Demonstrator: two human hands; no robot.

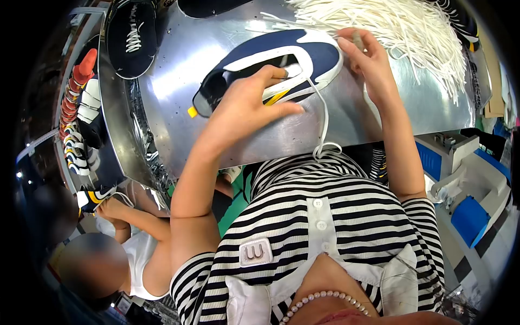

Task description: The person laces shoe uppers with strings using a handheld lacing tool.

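At twelve o'clock in the head view, the navy shoe [260,46] lies on the metal table [173,116], toe toward two. Your left hand [244,103] bends its fingers into the shoe's opening, thumb spread free; your right hand [372,62] curls thumb and forefinger by the toe. Whether either grasps anything cannot be told. The step appears to be lacing; the next move likely calls for a fine pinch on the white lace [324,116]. Its loose run, reaching the table edge by your waist, may snag. A lace pile [390,43] lies at one o'clock, a black shoe [119,43] at ten; at eight, a co-worker's hand [111,210] touches another shoe [89,199].
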